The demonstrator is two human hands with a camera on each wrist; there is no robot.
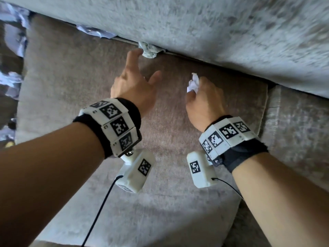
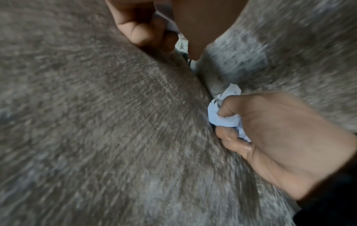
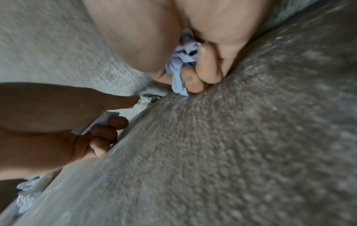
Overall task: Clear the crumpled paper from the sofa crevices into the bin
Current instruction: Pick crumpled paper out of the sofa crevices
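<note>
Sofa: grey backrest above brown seat cushion, crevice between them. Left hand reached to the crevice, forefinger extended and touching a wedged crumpled paper; its lower fingers curled round a white scrap, seen in the right wrist view. Right hand hovered over the cushion, fingers closed round a second paper ball. More crumpled paper sat in the crevice further left. Bin not in view.
</note>
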